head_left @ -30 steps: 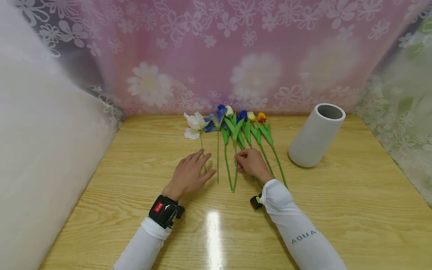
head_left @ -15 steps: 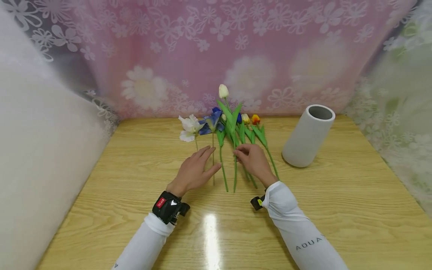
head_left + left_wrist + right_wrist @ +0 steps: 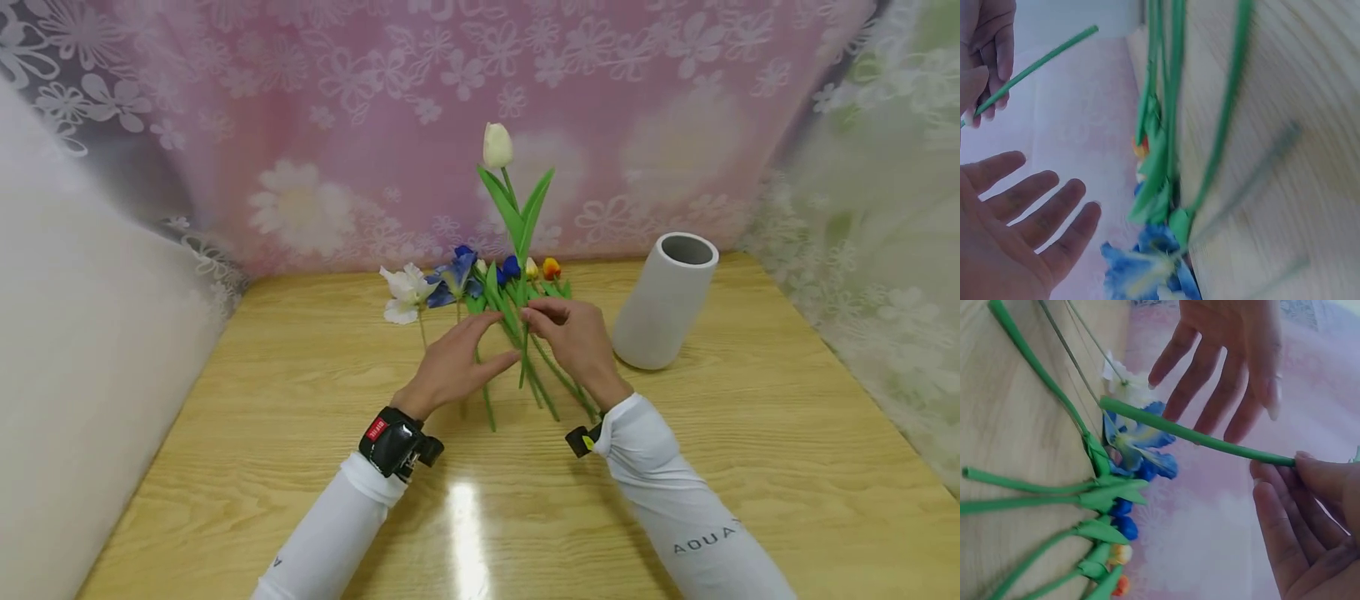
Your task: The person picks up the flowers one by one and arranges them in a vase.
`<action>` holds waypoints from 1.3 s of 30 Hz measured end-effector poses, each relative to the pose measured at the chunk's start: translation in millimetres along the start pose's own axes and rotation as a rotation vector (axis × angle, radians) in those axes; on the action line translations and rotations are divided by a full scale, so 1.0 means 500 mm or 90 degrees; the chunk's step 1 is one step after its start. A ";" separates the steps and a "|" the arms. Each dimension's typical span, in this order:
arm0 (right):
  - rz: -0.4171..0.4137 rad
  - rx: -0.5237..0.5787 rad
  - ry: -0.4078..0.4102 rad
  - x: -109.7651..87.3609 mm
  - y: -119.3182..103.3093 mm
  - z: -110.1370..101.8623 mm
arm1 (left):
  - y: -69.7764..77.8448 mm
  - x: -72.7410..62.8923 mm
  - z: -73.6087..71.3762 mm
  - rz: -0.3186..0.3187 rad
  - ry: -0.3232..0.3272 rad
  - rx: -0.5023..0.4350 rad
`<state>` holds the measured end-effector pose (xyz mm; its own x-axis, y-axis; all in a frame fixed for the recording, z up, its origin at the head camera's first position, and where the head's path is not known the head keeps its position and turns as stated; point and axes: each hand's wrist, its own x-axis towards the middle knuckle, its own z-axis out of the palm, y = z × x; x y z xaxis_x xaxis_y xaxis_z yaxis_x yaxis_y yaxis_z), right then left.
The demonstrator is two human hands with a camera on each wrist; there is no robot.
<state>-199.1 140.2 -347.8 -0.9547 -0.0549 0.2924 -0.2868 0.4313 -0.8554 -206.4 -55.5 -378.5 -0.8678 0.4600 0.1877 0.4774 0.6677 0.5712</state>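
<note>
A white tulip (image 3: 498,147) with green leaves stands upright above the table, its stem pinched between thumb and fingers of my right hand (image 3: 579,343). In the right wrist view the lower stem (image 3: 1197,435) points out past the fingertips. My left hand (image 3: 454,363) hovers just left of that stem, fingers spread and holding nothing; the left wrist view shows its spread fingers (image 3: 1041,215) apart from the stem. Behind the hands lie a white flower (image 3: 407,293), a blue flower (image 3: 454,279) and several tulips, among them a blue one (image 3: 512,267) and an orange one (image 3: 552,268).
A white vase (image 3: 666,302) with an open top stands on the wooden table (image 3: 300,392), right of the flowers. A pink floral curtain (image 3: 420,183) hangs along the table's back edge. A pale wall (image 3: 82,350) rises at the left.
My right hand has lifted the white tulip from among the lying flowers to upright. My left hand has moved right, toward its stem. The head view has shifted slightly.
</note>
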 end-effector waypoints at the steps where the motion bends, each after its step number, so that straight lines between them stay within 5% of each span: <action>1: -0.007 0.003 0.008 0.000 -0.003 -0.005 | 0.004 0.004 0.001 0.005 0.002 -0.016; 15: -0.102 0.042 0.122 0.012 -0.034 -0.081 | 0.088 0.085 0.016 0.116 0.068 -0.191; 25: -0.162 0.016 0.177 0.017 -0.082 -0.157 | 0.146 0.133 0.010 0.170 0.101 -0.193; 31: -0.180 0.007 0.227 0.024 -0.101 -0.198 | 0.170 0.160 0.003 0.186 0.087 -0.195; 39: -0.194 -0.003 0.308 0.041 -0.116 -0.256 | 0.204 0.202 -0.022 0.219 0.086 -0.132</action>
<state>-191.8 229.4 -237.7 -0.6840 0.2409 0.6886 -0.5417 0.4645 -0.7006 -246.9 52.6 -292.6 -0.6801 0.5449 0.4906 0.7163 0.3513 0.6029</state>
